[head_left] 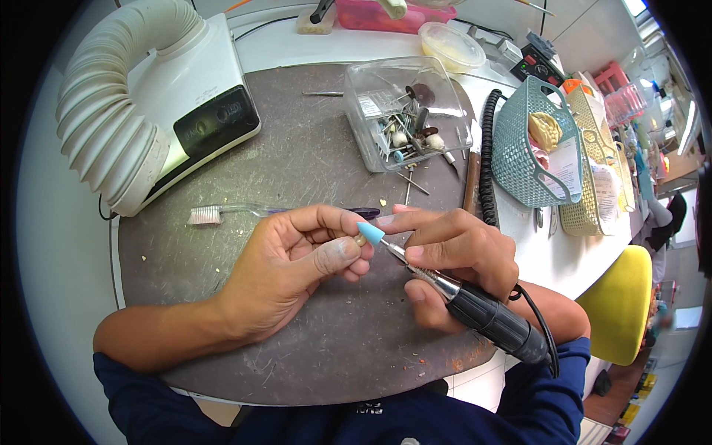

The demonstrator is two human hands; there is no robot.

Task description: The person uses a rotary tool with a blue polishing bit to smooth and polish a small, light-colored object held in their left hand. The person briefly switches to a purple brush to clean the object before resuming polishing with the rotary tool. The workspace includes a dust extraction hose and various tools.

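Note:
Between the thumb and fingers of my left hand [304, 256] is a small, cream-coloured, tooth-like piece [360, 240], mostly hidden by the fingertips. My right hand [467, 252] grips a black and silver rotary handpiece [489, 315] like a pen, with its cord trailing at the lower right. A light blue cone-shaped polishing tip [370, 233] is fitted in the handpiece. It points left and meets or nearly meets the small piece; exact contact cannot be told. Both hands are close together above the grey work mat [311, 356].
Behind my hands lies a clear-handled toothbrush [206, 215]. A clear plastic box [404, 111] of burs and polishing wheels stands farther back. At the left is a white extractor with a ribbed hose [111, 111]. A knife [472, 174], coiled black cord [488, 156] and blue-grey basket [530, 148] are at right.

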